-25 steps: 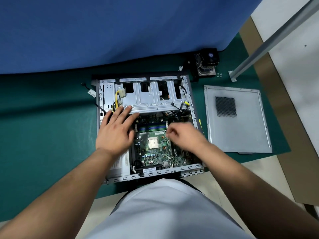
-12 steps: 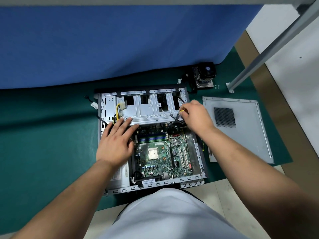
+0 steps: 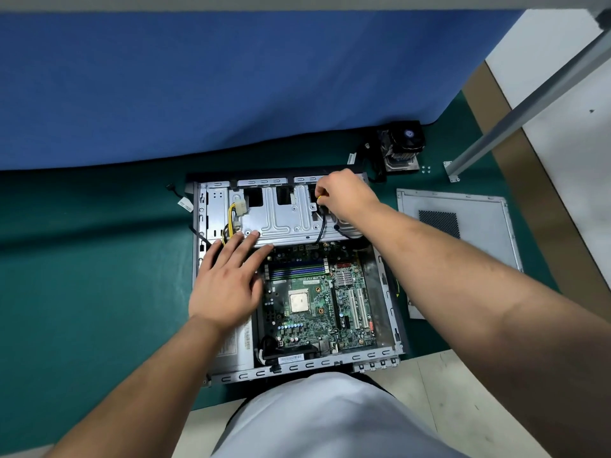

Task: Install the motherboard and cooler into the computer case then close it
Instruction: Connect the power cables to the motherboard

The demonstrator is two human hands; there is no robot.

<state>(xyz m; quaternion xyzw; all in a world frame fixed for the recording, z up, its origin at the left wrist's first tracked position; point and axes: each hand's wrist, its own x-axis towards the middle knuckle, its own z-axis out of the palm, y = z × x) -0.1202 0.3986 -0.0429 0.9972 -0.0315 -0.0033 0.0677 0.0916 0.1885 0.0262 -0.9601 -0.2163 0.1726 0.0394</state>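
The left hand point(image 3: 228, 285) lies spread, fingers straight, its fingertips point(image 3: 253, 235) resting on the near edge of the drive cage point(image 3: 281, 219) while the palm covers the left margin of the motherboard point(image 3: 314, 302). The right hand point(image 3: 344, 196) is curled and pinches a black cable point(image 3: 321, 226) with a yellow tip, holding it up over the cage, beyond the board. The motherboard sits flat inside the open computer case point(image 3: 393, 325), just right of the left hand and below the right forearm, its bare CPU socket point(image 3: 299, 301) uncovered. The cooler point(image 3: 401, 147) stands outside the case, beyond and to the right of the right hand; the side panel point(image 3: 476, 226) lies flat to the right of that arm on the green worktop point(image 3: 99, 276).

The step looks like clearing loose wiring off the board. It would go best by tucking the cable well over the cage so it cannot fall back across the socket, and keeping the steadying palm light on the components.
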